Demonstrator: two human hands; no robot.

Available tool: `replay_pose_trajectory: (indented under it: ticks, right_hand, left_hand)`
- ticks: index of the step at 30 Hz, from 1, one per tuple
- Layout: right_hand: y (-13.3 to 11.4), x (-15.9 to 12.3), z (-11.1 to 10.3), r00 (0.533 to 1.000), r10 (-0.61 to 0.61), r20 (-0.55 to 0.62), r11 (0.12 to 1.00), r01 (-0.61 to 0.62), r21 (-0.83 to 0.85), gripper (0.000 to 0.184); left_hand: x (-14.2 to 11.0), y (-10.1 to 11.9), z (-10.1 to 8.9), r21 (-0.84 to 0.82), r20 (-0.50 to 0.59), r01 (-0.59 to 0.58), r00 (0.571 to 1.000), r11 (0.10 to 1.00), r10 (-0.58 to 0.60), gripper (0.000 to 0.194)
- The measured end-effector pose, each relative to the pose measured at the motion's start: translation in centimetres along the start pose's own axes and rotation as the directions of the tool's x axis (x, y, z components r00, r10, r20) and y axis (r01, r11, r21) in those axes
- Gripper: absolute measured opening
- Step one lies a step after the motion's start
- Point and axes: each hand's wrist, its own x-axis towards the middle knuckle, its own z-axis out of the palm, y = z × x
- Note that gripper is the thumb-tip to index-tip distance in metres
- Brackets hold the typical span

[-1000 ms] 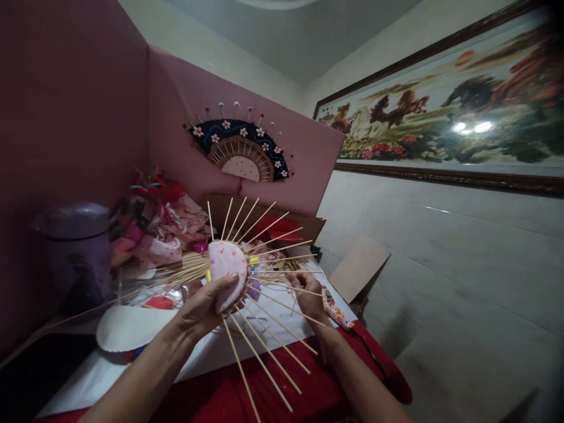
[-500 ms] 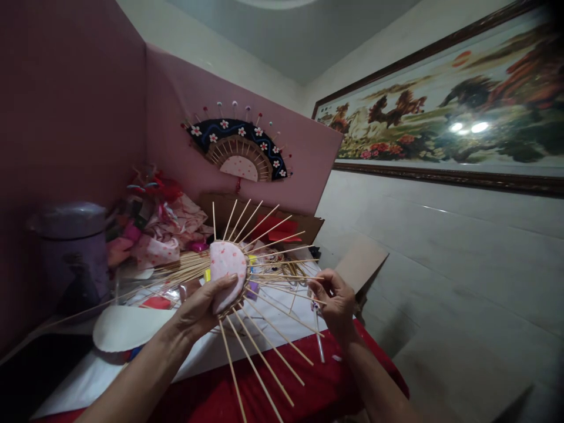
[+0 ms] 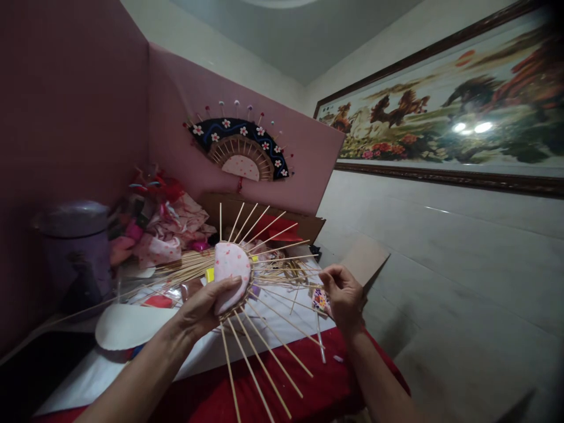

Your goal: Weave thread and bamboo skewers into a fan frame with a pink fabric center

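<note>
My left hand [image 3: 205,305] grips a half-round fan base [image 3: 231,273] covered in pale pink cloth with small red spots, its thumb lying across the front. Thin bamboo sticks [image 3: 264,341] spread like rays from the curved edge, which faces right. At the outer end of one of the middle sticks, my right hand [image 3: 346,294] is closed in a pinch; its fingertips partly hide the stick's tip. Just below these fingers lies a small card with a colourful flower pattern [image 3: 321,299].
A finished dark fan with white flowers [image 3: 242,138] hangs on the pink board [image 3: 308,158]. Loose sticks [image 3: 185,264], a white oval piece [image 3: 132,326] and a heap of cloth [image 3: 185,220] cover the table's left. A purple bin [image 3: 74,252] stands far left; a clear tube [image 3: 320,341] lies near the red cloth [image 3: 247,376].
My right hand has shifted a little to the right along the sticks, uncovering more of the flowered card. The fan base has turned slightly and moved a bit right with my left hand.
</note>
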Motion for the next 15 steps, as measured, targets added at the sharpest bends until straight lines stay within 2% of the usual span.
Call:
replay_pose_trajectory:
  ticks: [2,4,6,10,15]
  right_hand:
    - [1.0,0.1,0.5,0.997,0.078,-0.014,0.996,-0.077,0.05,0.031]
    - [2.1,-0.1,1.1,0.987,0.156,0.02,0.984,-0.158,0.087,0.033]
    - [3.0,-0.5,1.8,0.98,0.196,0.029,0.977,-0.198,0.083,0.033]
    - [3.7,-1.5,3.4,0.99,0.138,0.025,0.99,-0.137,-0.044,0.03]
    - [3.8,-1.8,6.3,0.976,0.11,0.186,0.981,-0.076,-0.181,0.029]
  left_hand:
    - [-0.1,0.0,0.0,-0.01,0.018,0.001,1.0,1.0,-0.001,0.012]
    - [-0.1,0.0,0.0,-0.014,0.017,-0.003,1.0,1.0,0.003,0.013]
    - [-0.1,0.1,0.0,-0.01,0.002,-0.02,1.0,1.0,0.02,0.013]
    - [-0.4,0.2,0.1,0.012,-0.013,-0.034,0.999,0.999,0.034,0.011]
    - [-0.8,0.1,0.3,0.012,0.027,0.048,0.998,0.999,-0.048,0.006]
